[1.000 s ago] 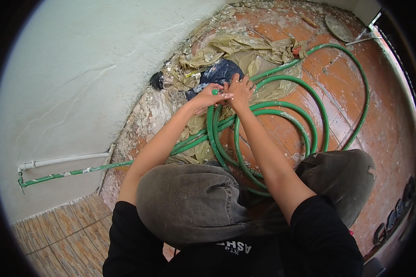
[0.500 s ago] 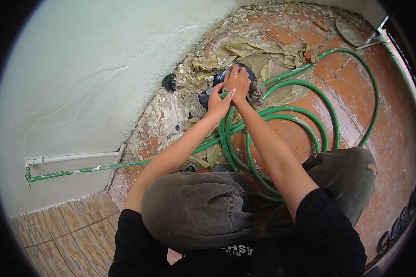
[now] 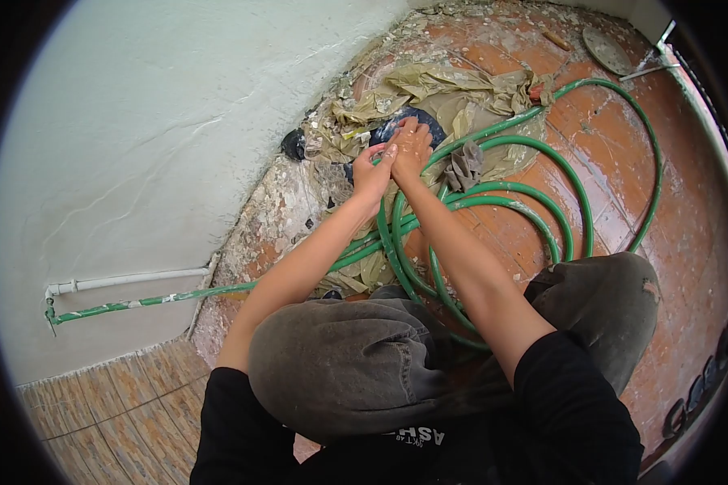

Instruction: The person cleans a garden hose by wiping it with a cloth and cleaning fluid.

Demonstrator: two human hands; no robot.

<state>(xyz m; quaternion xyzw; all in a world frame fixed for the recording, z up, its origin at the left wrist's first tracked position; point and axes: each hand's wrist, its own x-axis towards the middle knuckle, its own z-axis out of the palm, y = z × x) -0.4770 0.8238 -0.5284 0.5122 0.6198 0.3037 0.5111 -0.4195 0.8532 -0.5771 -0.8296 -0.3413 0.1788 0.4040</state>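
Note:
My left hand (image 3: 372,174) is closed around the upper end of a green hose (image 3: 386,230), its thumb up against my other hand. My right hand (image 3: 411,151) lies across in front of it, palm down and fingers stretched out, with a wet-looking back. What is under its palm is hidden. Just beyond the fingers is a dark blue, smeared bag or cloth (image 3: 430,123). A crumpled grey cloth (image 3: 464,166) hangs over the hose to the right of my right hand, apart from it.
Loops of hose spread right over wet orange tiles (image 3: 607,174). Torn tan plastic sheeting (image 3: 445,81) lies beyond my hands. A white pipe (image 3: 137,277) runs along the pale wall (image 3: 162,105). A round lid-like disc (image 3: 607,51) lies at the far right.
Both hands have shifted slightly left. The grey cloth, earlier bunched against my right hand, now rests farther right over the hose. More of the dark blue thing shows.

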